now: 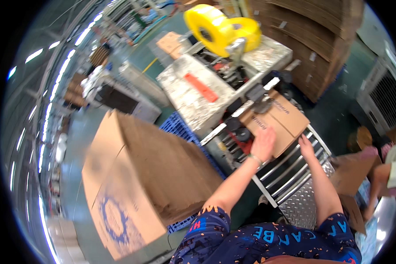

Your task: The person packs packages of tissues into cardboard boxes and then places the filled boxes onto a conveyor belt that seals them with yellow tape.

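Note:
A small brown carton (287, 118) with its top flaps closed lies on the metal roller conveyor (290, 169), its far end under the carton sealing machine (246, 99). My left hand (264, 143) rests with outstretched fingers on the carton's near left top. At the carton's near right corner, my right hand (307, 147) touches the side with its fingers extended; its fingertips are partly hidden. Neither hand is wrapped round anything. Two large yellow tape rolls (207, 28) are mounted above the machine, and a red strip (201, 88) lies across its worn top.
A large open carton (119, 185) stands on a blue pallet (180, 125) at left. Tall stacked cardboard (303, 39) rises behind the machine. Beside me at right, another person's arm (377, 187) reaches to an open carton (352, 176). A diamond-plate metal surface (300, 207) adjoins the rollers.

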The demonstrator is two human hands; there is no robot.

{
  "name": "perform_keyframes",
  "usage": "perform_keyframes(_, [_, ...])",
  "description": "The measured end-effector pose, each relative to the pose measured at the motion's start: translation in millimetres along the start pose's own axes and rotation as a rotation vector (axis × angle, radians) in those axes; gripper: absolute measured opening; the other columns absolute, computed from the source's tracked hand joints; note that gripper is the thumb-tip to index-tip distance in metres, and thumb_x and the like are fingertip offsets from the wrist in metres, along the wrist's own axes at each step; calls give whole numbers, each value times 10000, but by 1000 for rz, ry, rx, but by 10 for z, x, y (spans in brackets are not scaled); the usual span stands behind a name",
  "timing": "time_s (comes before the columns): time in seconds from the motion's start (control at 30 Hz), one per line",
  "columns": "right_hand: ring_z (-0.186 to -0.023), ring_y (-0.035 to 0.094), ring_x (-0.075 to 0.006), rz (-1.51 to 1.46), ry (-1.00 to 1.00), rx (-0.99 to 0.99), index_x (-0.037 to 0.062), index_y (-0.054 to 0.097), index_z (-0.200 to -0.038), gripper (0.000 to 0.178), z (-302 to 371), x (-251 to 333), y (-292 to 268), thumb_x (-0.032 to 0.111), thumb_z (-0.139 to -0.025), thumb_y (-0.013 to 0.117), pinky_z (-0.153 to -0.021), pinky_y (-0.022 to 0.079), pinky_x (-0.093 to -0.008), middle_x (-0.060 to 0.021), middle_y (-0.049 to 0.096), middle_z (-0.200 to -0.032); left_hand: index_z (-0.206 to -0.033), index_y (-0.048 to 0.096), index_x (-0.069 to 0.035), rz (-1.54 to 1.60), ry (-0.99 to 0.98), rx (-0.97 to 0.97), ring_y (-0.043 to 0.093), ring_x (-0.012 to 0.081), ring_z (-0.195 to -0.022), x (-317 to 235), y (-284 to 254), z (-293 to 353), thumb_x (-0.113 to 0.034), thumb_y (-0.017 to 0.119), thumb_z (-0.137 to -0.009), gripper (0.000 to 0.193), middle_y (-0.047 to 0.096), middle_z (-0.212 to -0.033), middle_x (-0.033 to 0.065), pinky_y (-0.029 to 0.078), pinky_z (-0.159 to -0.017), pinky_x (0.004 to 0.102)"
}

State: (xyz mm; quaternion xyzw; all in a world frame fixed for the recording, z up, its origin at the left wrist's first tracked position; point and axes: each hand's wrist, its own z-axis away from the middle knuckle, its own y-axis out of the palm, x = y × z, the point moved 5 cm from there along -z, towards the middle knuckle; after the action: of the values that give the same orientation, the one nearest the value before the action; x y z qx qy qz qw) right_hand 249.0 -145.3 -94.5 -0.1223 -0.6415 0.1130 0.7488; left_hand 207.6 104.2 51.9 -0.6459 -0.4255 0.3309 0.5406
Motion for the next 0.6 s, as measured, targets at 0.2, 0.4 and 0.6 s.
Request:
perform_keyframes(0.2, [-737,625,-156,-46,224,477,12,662,-959,113,1734,-916,147,95,-884,646,-692,513,-304,-39,661,-790,-1283,632,-133,204,-190,-217,419,305,-1397,-125,-1437,2125,-121,719,-815,477,482,-1494,129,267,-1164,542])
perform_keyframes(0.4, [-778,689,-202,2,483,733,-29,677,-1101,199,3027,-1455,-80,33,-915,642,-699,574,-325,-123,721,-904,-1368,600,-177,-699,-413,-550,349,299,-1420,-170,-2991,3231,-203,763,-802,590,458,-1504,104,180,-1197,527])
perform_keyframes(0.6, [-784,691,-188,148,179,694,-30,682,-1110,239,3274,-1016,-485,94,-907,666,-714,549,-318,-124,725,-889,-1156,648,-131,-593,-959,-380,617,332,-1005,333,-3940,3935,-67,716,-739,427,654,-1087,145,473,-908,457])
